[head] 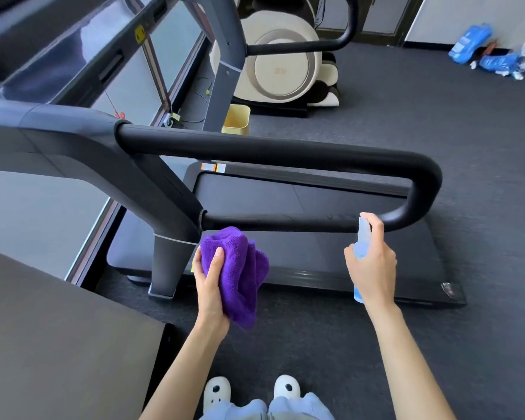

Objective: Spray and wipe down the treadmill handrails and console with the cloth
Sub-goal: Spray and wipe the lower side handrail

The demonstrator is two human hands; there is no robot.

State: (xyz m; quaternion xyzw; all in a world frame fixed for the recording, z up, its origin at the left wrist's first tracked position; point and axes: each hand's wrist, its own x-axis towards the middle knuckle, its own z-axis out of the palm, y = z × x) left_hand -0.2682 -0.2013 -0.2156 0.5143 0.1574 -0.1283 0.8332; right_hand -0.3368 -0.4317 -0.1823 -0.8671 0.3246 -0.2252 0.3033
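At lower centre the left hand grips a bunched purple cloth just below the treadmill's black looped handrail. Right of it, the right hand wraps a blue spray bottle, forefinger on the nozzle, beside the rail's lower bar.

The looped handrail is leaving an open gap between its 2 bars, with the treadmill deck showing through. The grey upright is blocking the loop's left end, just beside the cloth. Bare floor is lying open along the deck's near edge.
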